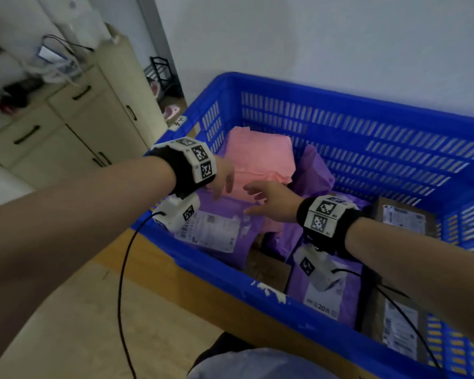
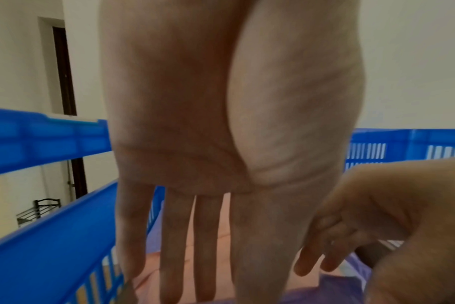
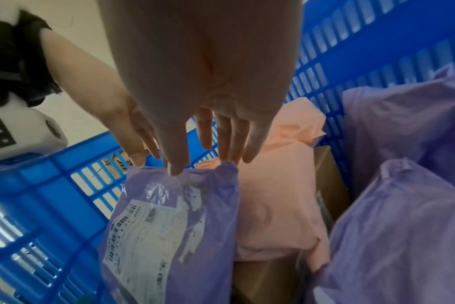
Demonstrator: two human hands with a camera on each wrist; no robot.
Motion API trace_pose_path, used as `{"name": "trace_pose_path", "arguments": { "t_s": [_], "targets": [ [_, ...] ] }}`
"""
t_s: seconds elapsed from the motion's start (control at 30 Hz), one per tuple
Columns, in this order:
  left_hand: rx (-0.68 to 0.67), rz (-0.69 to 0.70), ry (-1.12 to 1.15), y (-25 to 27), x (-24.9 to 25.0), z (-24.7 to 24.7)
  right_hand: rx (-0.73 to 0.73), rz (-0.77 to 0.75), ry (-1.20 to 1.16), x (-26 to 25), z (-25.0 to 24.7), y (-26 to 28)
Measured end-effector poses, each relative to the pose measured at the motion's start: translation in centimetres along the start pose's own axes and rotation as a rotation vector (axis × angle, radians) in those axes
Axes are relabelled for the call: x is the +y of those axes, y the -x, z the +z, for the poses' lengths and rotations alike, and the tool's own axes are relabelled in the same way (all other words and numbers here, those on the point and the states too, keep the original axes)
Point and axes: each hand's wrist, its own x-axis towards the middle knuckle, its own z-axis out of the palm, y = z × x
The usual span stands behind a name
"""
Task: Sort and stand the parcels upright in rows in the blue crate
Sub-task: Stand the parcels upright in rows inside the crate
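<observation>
My left hand (image 1: 225, 177) hangs with fingers straight and spread over the crate's left end, holding nothing. My right hand (image 1: 270, 201) reaches toward it, fingers loosely extended, its fingertips (image 3: 174, 168) at the top edge of a purple parcel with a label (image 3: 169, 226); I cannot tell whether they touch it. That parcel leans against the left wall of the blue crate (image 1: 367, 127). Just beside it stands a pink parcel (image 1: 257, 160), then 2 more purple parcels (image 3: 403, 226), with brown cardboard boxes (image 1: 402, 217) toward the right end. A beige cabinet (image 1: 74, 127) stands left of the crate.
</observation>
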Motion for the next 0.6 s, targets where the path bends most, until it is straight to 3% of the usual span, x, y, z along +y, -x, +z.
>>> {"name": "trace_pose_path", "arguments": {
  "t_s": [0.3,0.43,0.6],
  "targets": [
    [-0.101,-0.055,-0.176,-0.7,-2.1,1.7,-0.041,-0.109,0.117,-1.2,1.0,-1.8],
    [-0.046,-0.017,-0.215,-0.5,-1.8,1.4,-0.030,-0.152,0.131,-1.6,0.8,-1.7],
    [0.054,0.002,-0.014,-0.6,-1.3,-0.9,0.076,-0.120,0.009,-1.2,-1.3,-1.3]
  ]
}}
